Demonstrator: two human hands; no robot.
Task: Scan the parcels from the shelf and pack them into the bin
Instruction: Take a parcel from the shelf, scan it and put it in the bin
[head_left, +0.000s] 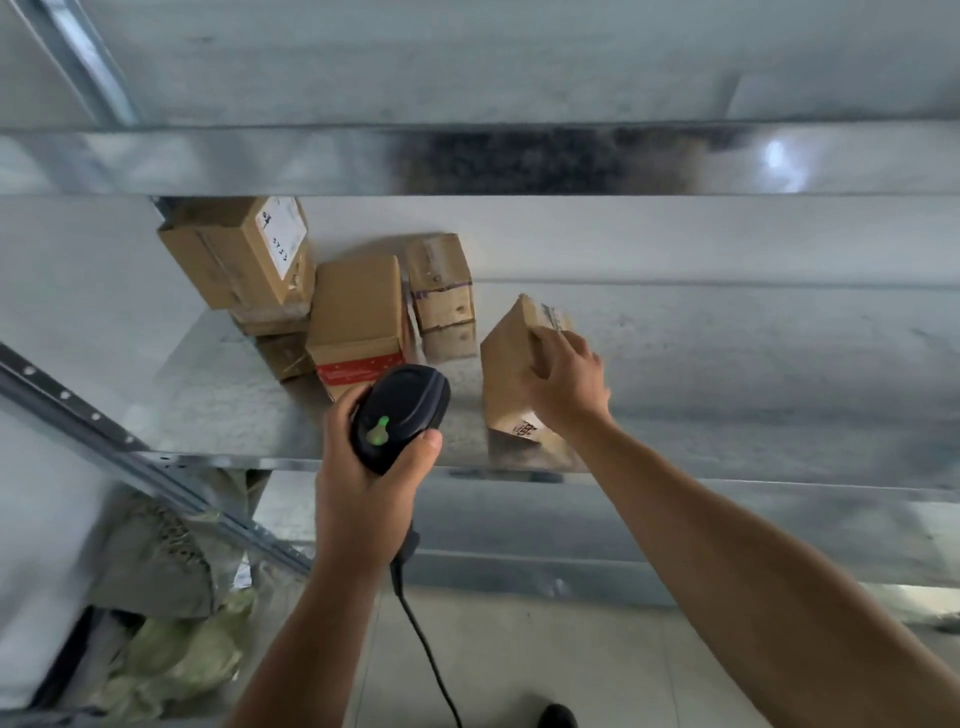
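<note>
My left hand grips a black handheld scanner with a green light on its top and a cable hanging down. My right hand holds a tall brown cardboard parcel, tilted, on the metal shelf. Its fingers curl over the parcel's upper right side. To the left stand more brown parcels: a box with a red band, a narrow taped box, and a box with a white label stacked on smaller ones.
A metal shelf beam runs across above the parcels. A slanted perforated upright crosses the lower left. Greenish plastic bags lie on the floor at lower left. The right part of the shelf holds nothing.
</note>
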